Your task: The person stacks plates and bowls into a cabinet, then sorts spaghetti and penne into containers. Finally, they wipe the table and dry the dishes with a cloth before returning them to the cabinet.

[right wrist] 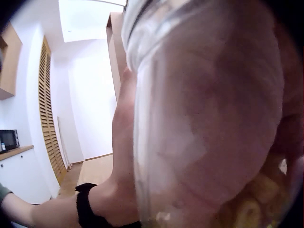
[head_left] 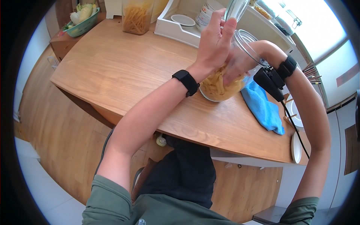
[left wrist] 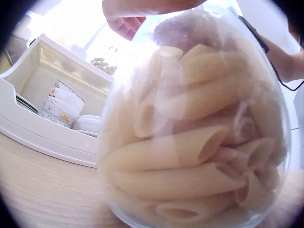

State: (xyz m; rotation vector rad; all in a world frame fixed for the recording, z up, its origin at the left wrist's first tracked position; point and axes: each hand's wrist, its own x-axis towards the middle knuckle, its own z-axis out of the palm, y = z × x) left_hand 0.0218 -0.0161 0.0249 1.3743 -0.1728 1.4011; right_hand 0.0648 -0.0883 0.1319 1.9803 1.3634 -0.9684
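Observation:
A glass jar (head_left: 221, 88) of penne pasta (left wrist: 180, 180) stands on the wooden table, its mouth tilted toward the right arm. My left hand (head_left: 217, 43) is at the jar's upper left side, thumb and fingers round the raised glass lid (head_left: 236, 9). Through the jar's mouth reaches my right hand (head_left: 238, 62), its fingers down at the pasta. In the right wrist view the right hand (right wrist: 218, 109) shows large behind the glass; pasta and glare hide how its fingertips lie.
Right of the jar lies a blue cloth (head_left: 264, 107), with a white dish (head_left: 296, 146) at the table's right edge. Behind are a white tray (head_left: 176, 32) with bowls and plates and a container of pasta (head_left: 137, 18). A green basket (head_left: 82, 26) of vegetables is far left.

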